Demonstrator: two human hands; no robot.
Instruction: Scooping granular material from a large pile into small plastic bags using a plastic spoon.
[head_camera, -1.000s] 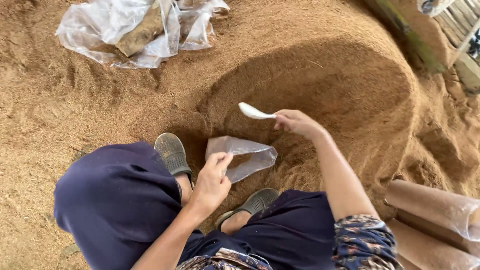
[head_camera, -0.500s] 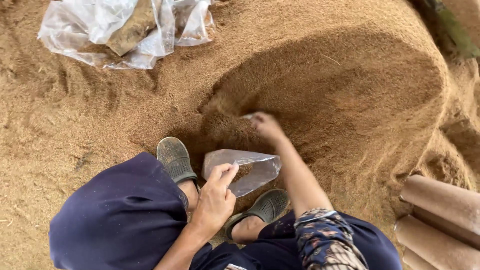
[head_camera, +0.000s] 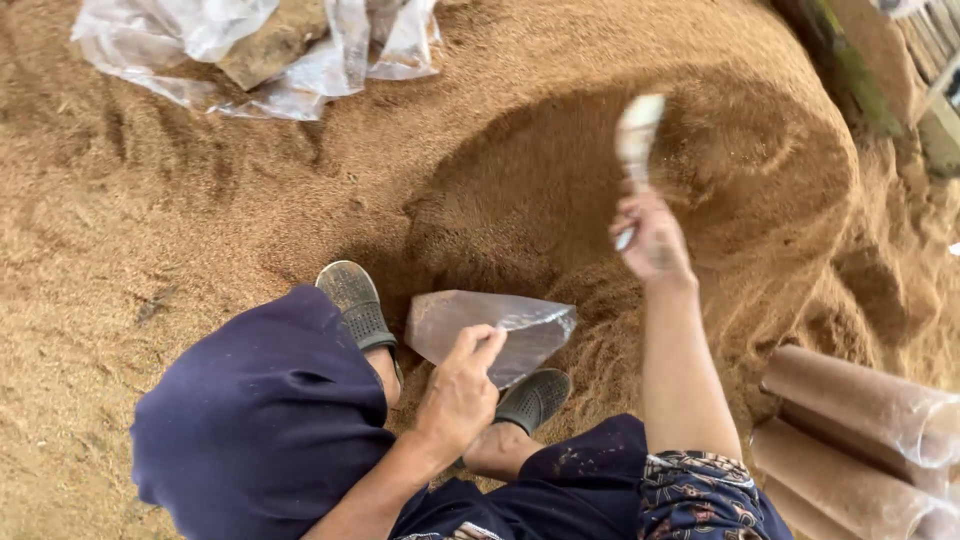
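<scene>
Grips: left hand (head_camera: 460, 395) pinches clear plastic bag (head_camera: 490, 330) | right hand (head_camera: 652, 238) clasps pale scoop (head_camera: 637, 135) | granular sawdust (head_camera: 520, 190)

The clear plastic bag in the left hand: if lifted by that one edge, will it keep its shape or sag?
Probably sags: the clear plastic bag looks thin and creased, and the left hand pinches only its rim. It looks nearly empty, so likely light. Lying on loose sawdust, it would likely slide or crumple if pushed.
</scene>
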